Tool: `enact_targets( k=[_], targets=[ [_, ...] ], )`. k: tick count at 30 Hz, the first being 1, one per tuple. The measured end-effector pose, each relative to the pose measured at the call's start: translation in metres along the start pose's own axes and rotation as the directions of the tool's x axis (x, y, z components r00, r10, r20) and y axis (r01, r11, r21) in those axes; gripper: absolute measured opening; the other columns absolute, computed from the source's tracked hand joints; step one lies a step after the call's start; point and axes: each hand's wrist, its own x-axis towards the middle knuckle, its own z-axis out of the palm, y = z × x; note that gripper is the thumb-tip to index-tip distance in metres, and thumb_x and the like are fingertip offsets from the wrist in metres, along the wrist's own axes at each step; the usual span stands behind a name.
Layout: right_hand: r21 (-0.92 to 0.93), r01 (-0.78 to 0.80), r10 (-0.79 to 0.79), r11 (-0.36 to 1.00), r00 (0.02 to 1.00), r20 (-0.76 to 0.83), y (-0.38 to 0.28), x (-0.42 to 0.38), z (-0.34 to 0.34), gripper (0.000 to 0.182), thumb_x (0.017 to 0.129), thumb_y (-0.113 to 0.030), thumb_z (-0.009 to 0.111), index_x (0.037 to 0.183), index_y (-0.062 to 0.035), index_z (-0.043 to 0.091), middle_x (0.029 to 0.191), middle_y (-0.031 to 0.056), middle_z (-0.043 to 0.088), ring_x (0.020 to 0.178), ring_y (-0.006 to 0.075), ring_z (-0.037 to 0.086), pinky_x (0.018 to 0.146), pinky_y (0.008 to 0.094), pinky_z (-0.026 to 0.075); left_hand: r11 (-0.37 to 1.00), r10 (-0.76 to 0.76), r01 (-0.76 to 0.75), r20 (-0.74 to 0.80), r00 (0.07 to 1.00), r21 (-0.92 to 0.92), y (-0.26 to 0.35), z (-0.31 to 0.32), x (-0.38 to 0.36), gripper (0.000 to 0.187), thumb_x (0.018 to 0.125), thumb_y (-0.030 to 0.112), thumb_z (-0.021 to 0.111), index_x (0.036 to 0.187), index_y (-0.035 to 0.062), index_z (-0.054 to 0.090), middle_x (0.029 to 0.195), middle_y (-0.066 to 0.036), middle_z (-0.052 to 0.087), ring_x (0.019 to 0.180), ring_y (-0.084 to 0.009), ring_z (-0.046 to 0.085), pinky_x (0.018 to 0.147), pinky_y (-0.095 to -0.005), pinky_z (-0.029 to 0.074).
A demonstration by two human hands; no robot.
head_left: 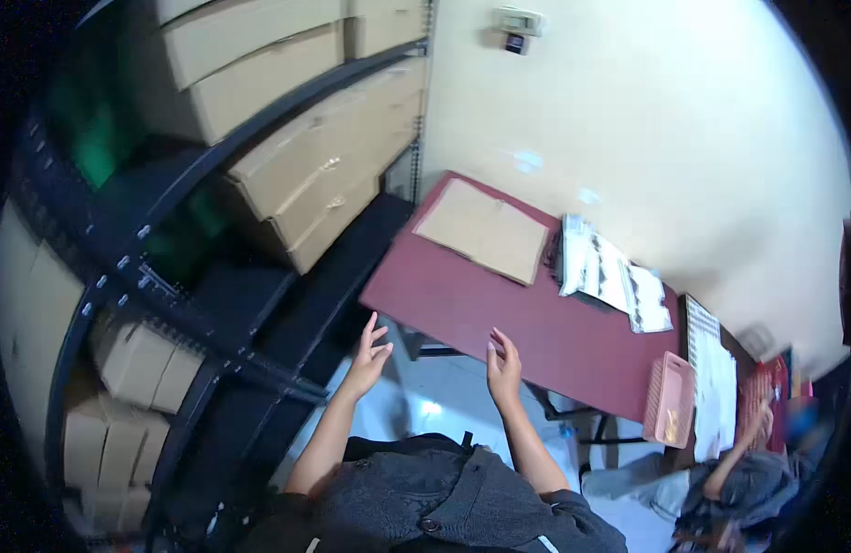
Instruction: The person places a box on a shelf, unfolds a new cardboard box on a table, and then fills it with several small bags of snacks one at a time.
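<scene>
My left hand (367, 360) is raised in front of my body, its fingers apart and nothing in it. To its right, my right hand (504, 367) is held up the same way, empty, with fingers spread. Both are near the front edge of a dark red table (453, 286); neither visibly holds anything. On the table lie a flat brown cardboard piece (483, 230) and, further right, plastic-wrapped packets (595, 267). A pink basket (669, 401) sits at the table's right end.
Black metal shelves (259, 346) with cardboard boxes (328, 147) stand at the left. Papers (713, 387) lie on a second surface at the right. Another person (752, 484) sits there, one arm reaching toward a red basket (762, 405). A pale wall rises behind the table.
</scene>
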Motion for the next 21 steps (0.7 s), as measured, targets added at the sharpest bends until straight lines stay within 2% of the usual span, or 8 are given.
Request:
enact_targets(
  k=[4, 5, 7, 9, 11, 17, 19, 21],
  targets=[
    [-0.049, -0.161, 0.145, 0.986, 0.960, -0.241, 0.043, 0.000, -0.063, 0.028, 0.089, -0.013, 0.050, 0.114, -0.0020, 0.054, 0.109, 0.0140, 0.058, 0.101, 0.0219, 0.056, 0.084, 0.0317, 0.045, 0.999, -0.044, 0.045, 0.175, 0.984, 0.000, 0.002, 0.051, 0.057, 0.062, 0.091, 0.016, 0.046, 0.142, 0.0202, 0.012, 0.130, -0.014, 0.040, 0.101, -0.0181, 0.053, 0.085, -0.0311, 0.039],
    [-0.063, -0.154, 0.132, 0.986, 0.953, -0.271, 0.038, -0.011, -0.074, 0.028, 0.089, -0.013, 0.050, 0.114, -0.0020, 0.054, 0.109, 0.0140, 0.058, 0.101, 0.0219, 0.056, 0.084, 0.0317, 0.045, 1.000, -0.024, 0.027, 0.203, 0.979, -0.010, 0.001, 0.057, 0.055, 0.062, 0.091, 0.016, 0.046, 0.142, 0.0202, 0.012, 0.130, -0.014, 0.040, 0.101, -0.0181, 0.053, 0.085, -0.0311, 0.039],
    [-0.004, -0.274, 0.255, 0.962, 0.902, -0.349, 0.045, -0.015, -0.092, 0.027, 0.089, -0.013, 0.049, 0.114, -0.0022, 0.054, 0.107, 0.0138, 0.059, 0.100, 0.0210, 0.056, 0.083, 0.0311, 0.045, 1.000, -0.009, 0.011, 0.295, 0.955, -0.007, -0.011, 0.072, 0.079, 0.060, 0.091, 0.017, 0.046, 0.142, 0.0196, 0.014, 0.129, -0.014, 0.042, 0.102, -0.0187, 0.053, 0.086, -0.0324, 0.039],
    [-0.012, -0.280, 0.254, 0.960, 0.884, -0.393, 0.063, -0.017, -0.096, 0.027, 0.089, -0.013, 0.049, 0.113, -0.0019, 0.054, 0.106, 0.0132, 0.059, 0.098, 0.0203, 0.057, 0.081, 0.0305, 0.045, 1.000, -0.008, 0.009, 0.347, 0.938, -0.001, -0.016, 0.082, 0.103, 0.058, 0.091, 0.017, 0.045, 0.141, 0.0188, 0.016, 0.129, -0.013, 0.043, 0.102, -0.0189, 0.053, 0.086, -0.0318, 0.039],
    [-0.031, -0.297, 0.264, 0.954, 0.888, -0.376, 0.077, -0.013, -0.097, 0.027, 0.089, -0.014, 0.050, 0.113, -0.0021, 0.054, 0.108, 0.0146, 0.057, 0.096, 0.0222, 0.057, 0.079, 0.0313, 0.046, 0.997, -0.079, 0.079, 0.328, 0.941, 0.013, -0.018, 0.089, 0.125, 0.057, 0.090, 0.015, 0.046, 0.140, 0.0158, 0.019, 0.126, -0.016, 0.043, 0.098, -0.0194, 0.053, 0.081, -0.0300, 0.042],
    [-0.012, -0.355, 0.332, 0.935, 0.887, -0.321, 0.110, 0.046, -0.088, 0.026, 0.088, -0.013, 0.050, 0.110, -0.0022, 0.056, 0.103, 0.0158, 0.059, 0.095, 0.0240, 0.058, 0.079, 0.0319, 0.047, 0.992, -0.127, 0.127, 0.287, 0.950, 0.017, -0.029, 0.082, 0.198, 0.055, 0.090, 0.017, 0.046, 0.139, 0.0182, 0.022, 0.125, -0.012, 0.045, 0.093, -0.0157, 0.053, 0.078, -0.0297, 0.042],
    [-0.019, -0.394, 0.373, 0.919, 0.883, -0.285, 0.126, 0.079, -0.083, 0.025, 0.089, -0.013, 0.050, 0.110, -0.0023, 0.057, 0.102, 0.0129, 0.061, 0.096, 0.0187, 0.058, 0.081, 0.0294, 0.046, 0.990, -0.143, 0.138, 0.184, 0.972, 0.040, -0.019, 0.076, 0.226, 0.055, 0.090, 0.016, 0.046, 0.139, 0.0183, 0.022, 0.123, -0.011, 0.046, 0.092, -0.0147, 0.052, 0.079, -0.0294, 0.041],
    [-0.008, -0.418, 0.399, 0.908, 0.873, -0.281, 0.114, 0.117, -0.077, 0.025, 0.088, -0.013, 0.050, 0.110, -0.0017, 0.057, 0.102, 0.0125, 0.061, 0.096, 0.0181, 0.058, 0.081, 0.0290, 0.046, 0.987, -0.158, 0.154, 0.120, 0.980, 0.041, -0.033, 0.066, 0.265, 0.056, 0.089, 0.013, 0.048, 0.139, 0.0183, 0.022, 0.123, -0.012, 0.045, 0.092, -0.0151, 0.052, 0.079, -0.0284, 0.041]
  ],
)
